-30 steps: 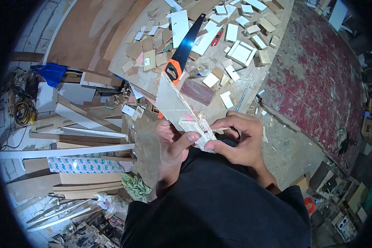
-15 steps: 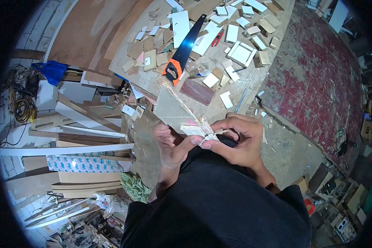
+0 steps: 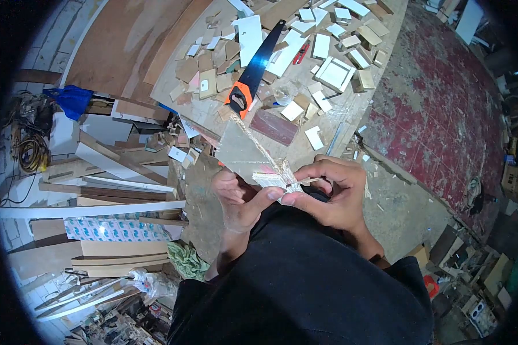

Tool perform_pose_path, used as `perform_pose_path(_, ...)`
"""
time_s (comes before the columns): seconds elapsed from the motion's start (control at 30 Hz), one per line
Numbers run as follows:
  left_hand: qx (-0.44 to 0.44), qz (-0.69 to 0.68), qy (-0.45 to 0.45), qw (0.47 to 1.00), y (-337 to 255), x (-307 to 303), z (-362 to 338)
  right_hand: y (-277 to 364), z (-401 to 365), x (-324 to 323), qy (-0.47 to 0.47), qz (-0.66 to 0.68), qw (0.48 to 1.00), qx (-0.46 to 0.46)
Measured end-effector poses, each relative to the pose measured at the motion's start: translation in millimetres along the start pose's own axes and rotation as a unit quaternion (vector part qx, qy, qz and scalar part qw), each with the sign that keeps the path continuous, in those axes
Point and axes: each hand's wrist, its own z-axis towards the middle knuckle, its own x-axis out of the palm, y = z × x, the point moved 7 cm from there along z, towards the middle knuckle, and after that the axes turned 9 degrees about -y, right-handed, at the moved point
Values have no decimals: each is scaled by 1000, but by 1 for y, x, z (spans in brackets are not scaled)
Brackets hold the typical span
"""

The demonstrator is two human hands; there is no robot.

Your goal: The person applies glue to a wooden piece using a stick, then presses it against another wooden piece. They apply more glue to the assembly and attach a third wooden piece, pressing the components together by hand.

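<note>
Close to my body, both hands grip a flat grey board piece point(image 3: 240, 142) with a serrated-looking left edge and a ragged, splintered right edge. My left hand point(image 3: 244, 201) is closed on its lower end, the thumb pressed near a small white block there. My right hand point(image 3: 334, 190) pinches the frayed corner, its thumb almost meeting the left thumb. A thin light sliver lies between the right thumb and forefinger; its kind I cannot make out. Beyond the board lies a handsaw point(image 3: 258, 66) with an orange and black handle on the worktable point(image 3: 198, 118).
Several white and brown wood offcuts point(image 3: 335, 75) cover the far table. Among them are a red utility knife point(image 3: 301, 53), a clear cup point(image 3: 284, 92) and a dark red flat plate point(image 3: 274, 127). Boards and strips point(image 3: 98, 205) are stacked at left. Red floor tiles point(image 3: 437, 115) lie at right.
Hardly anything differs. The board piece and the white block at its lower end have shifted very slightly in my hands, which keep their grip.
</note>
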Motion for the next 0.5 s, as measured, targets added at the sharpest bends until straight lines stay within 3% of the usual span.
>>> perform_pose_path(0.33,55,-85,0,995,-3,2,7,-9,-4,4,3,-2,1000,28)
perform_pose_path(0.4,-6,-204,-12,979,5,1,10,-10,-5,5,11,0,999,34)
perform_pose_path(0.5,26,-261,-35,964,10,-14,10,-2,-3,3,7,27,1000,11)
